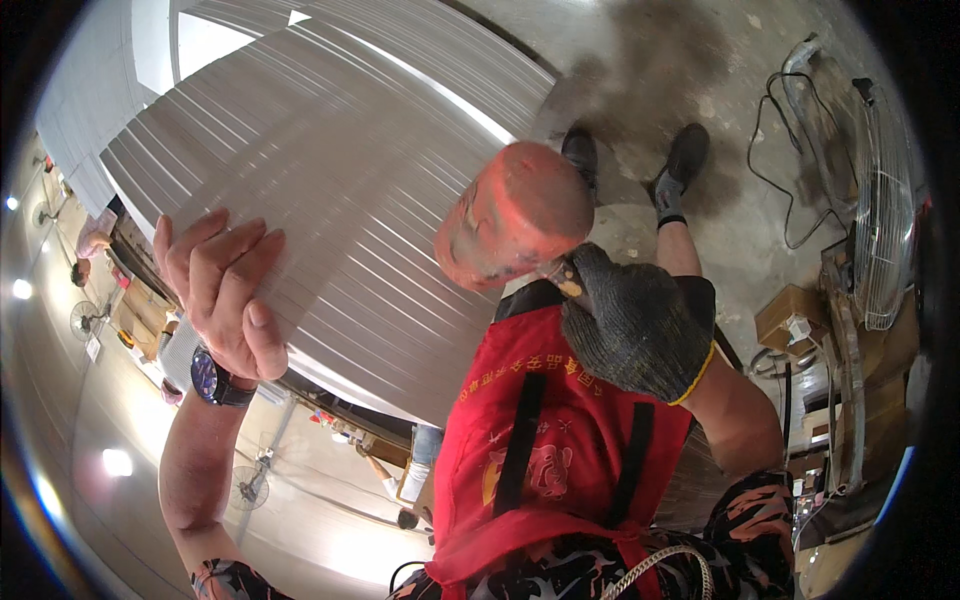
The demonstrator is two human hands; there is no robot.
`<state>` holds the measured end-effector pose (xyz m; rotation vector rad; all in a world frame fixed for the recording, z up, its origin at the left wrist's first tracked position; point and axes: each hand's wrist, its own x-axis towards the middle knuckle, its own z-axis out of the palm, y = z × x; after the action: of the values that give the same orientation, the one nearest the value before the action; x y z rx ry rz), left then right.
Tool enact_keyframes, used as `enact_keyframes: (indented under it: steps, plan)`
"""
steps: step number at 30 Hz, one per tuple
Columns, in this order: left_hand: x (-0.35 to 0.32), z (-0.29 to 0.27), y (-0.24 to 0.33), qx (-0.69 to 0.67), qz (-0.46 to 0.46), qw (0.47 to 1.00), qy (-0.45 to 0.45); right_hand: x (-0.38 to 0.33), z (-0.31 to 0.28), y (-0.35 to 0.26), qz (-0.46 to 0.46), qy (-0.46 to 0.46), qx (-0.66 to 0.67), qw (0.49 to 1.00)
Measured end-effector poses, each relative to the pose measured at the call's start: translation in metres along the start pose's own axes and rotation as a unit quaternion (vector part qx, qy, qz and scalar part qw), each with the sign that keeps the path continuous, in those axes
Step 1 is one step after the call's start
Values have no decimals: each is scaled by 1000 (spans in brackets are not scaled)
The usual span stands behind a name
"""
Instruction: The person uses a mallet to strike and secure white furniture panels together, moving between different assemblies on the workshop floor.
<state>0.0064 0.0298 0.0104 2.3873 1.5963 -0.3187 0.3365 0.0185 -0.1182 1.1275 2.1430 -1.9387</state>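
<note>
My right hand [640,320], in a dark knitted glove with a yellow cuff edge, is closed around the short visible part of a mallet's handle. The mallet [515,215] has a thick, worn red head, held in front of my red apron and over the near side of a stack of pale grey ribbed panels [350,200]. At the left edge of those panels is my bare left hand [225,290], fingers apart and slightly bent, a dark watch on the wrist. Whether its fingertips press on the top panel or hover just over it, I cannot tell.
At the right stand a large wire-guarded fan [885,210] and an open cardboard box [793,318]. A black cable [757,150] curls on the stained concrete floor [640,50]. Other people work at benches beyond the panels, with a standing fan [250,487] near them.
</note>
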Motion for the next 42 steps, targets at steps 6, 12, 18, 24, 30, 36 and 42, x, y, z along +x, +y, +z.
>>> enact_keyframes:
  steps: [6,12,18,24,30,36,42]
  plan:
    - [-2,-3,1,2,-11,1000,-8,-4,-8,-10,-2,25,-39,999]
    - [-2,-3,2,11,-15,1000,-25,-5,-3,-3,-9,17,-51,998]
    - [1,-1,3,2,-10,1000,-2,-6,-8,-5,-31,3,-71,997]
    - [-2,3,2,-5,-6,1000,13,-7,-8,-9,-11,-24,-68,997]
    - [1,1,-1,-7,0,1000,12,7,10,-5,-30,66,39,997]
    - [0,1,2,0,-9,1000,4,5,5,-15,-53,82,6,995]
    - [1,-3,4,0,-1,1000,-4,-2,-12,-26,-47,4,21,999]
